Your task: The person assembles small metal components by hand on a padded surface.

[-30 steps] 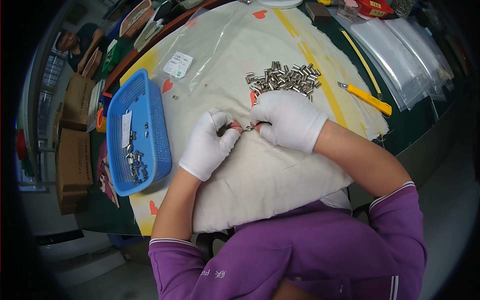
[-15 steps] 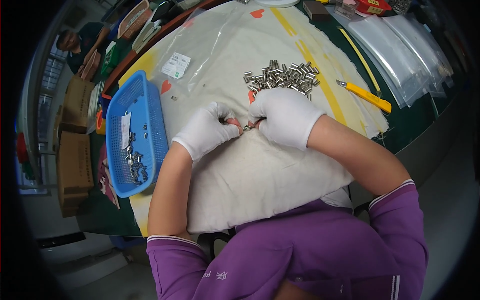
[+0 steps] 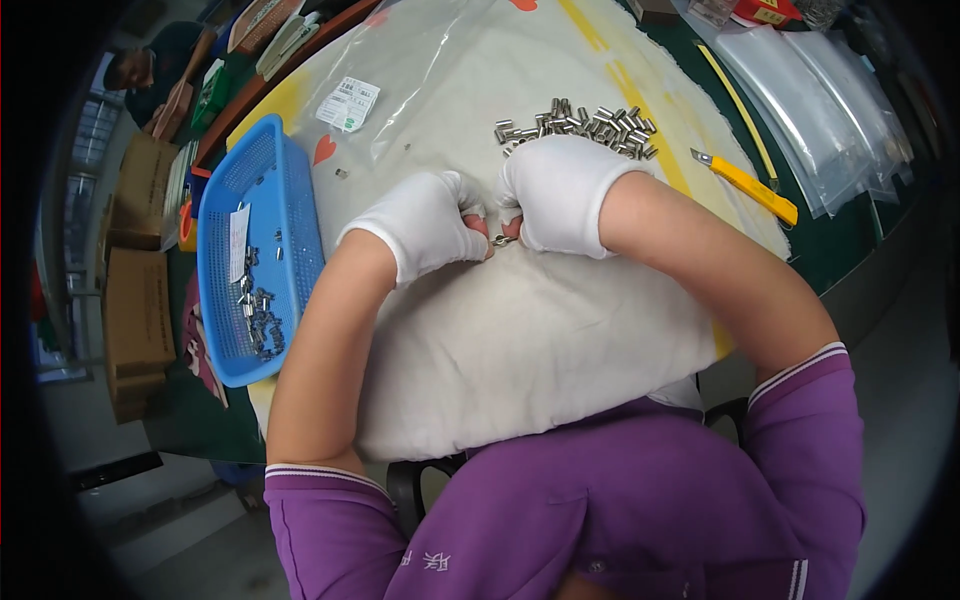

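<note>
My left hand [image 3: 425, 225] and my right hand [image 3: 562, 195], both in white gloves with bare fingertips, meet over the white cloth [image 3: 540, 340]. Between their pinched fingertips is a small shiny metal piece [image 3: 503, 240], its exact shape too small to make out. Just beyond my right hand lies a heap of short silvery metal sleeves [image 3: 600, 125], partly covered by that hand. To the left, a blue plastic basket [image 3: 312, 225] contains more small metal parts [image 3: 262, 325] and a white paper slip [image 3: 238, 243].
A yellow utility knife [image 3: 750, 188] lies right of the heap. Clear plastic bags [image 3: 790, 110] are stacked at the far right. A labelled clear bag [image 3: 400, 70] rests beyond my left hand. Cardboard boxes [image 3: 140, 310] stand at the left, and another person [image 3: 165, 75] sits at far left.
My view has shifted slightly, so the table things sit a little differently. Both hands keep pinching the small metal piece, their fingers slightly re-angled around it.
</note>
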### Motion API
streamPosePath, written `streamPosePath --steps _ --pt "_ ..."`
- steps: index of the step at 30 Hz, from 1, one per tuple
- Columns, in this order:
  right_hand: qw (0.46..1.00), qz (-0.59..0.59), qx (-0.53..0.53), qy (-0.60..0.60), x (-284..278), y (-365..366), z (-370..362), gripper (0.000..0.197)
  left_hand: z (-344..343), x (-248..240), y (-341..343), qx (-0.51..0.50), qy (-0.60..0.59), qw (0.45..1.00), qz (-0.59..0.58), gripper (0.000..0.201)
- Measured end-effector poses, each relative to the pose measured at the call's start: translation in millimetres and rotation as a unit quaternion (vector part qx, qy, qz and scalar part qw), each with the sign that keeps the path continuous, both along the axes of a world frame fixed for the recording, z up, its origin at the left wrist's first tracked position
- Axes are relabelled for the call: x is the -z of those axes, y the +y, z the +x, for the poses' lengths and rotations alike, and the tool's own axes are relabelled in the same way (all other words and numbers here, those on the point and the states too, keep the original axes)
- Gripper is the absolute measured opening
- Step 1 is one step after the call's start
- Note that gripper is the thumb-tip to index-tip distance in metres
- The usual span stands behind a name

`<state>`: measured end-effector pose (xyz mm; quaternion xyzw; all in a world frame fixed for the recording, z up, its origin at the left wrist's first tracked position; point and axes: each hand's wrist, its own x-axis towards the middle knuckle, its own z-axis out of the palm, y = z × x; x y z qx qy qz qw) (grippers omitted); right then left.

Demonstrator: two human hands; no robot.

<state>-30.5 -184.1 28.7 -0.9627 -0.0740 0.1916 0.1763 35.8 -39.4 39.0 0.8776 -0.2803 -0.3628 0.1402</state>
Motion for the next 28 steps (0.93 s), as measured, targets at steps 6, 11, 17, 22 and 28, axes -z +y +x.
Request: streamPosePath --steps 6,11,17,22,28 --pt "0.999 -0.012 0.03 -0.03 2.9 2.6 -0.4 0.009 4.7 17.9 11.3 -0.004 0.002 0.999 -0.052 0.016" --pt "0.994 0.009 0.064 -0.091 13.9 3.1 -19.0 0.007 -10.7 19.8 17.8 -0.029 -0.012 0.994 -0.103 0.012" --pt "0.975 0.071 0.023 -0.21 32.0 -4.1 -38.7 0.009 -15.0 33.1 31.8 -0.073 -0.026 0.975 -0.21 0.015" --pt "0.96 0.163 0.009 -0.229 31.1 -9.9 -41.4 0.011 -11.0 28.0 33.3 -0.046 0.011 0.98 -0.195 0.016" --pt "0.963 0.174 0.04 -0.201 33.3 -6.6 -36.9 0.013 -12.9 31.0 34.9 -0.046 -0.031 0.979 -0.198 0.018"
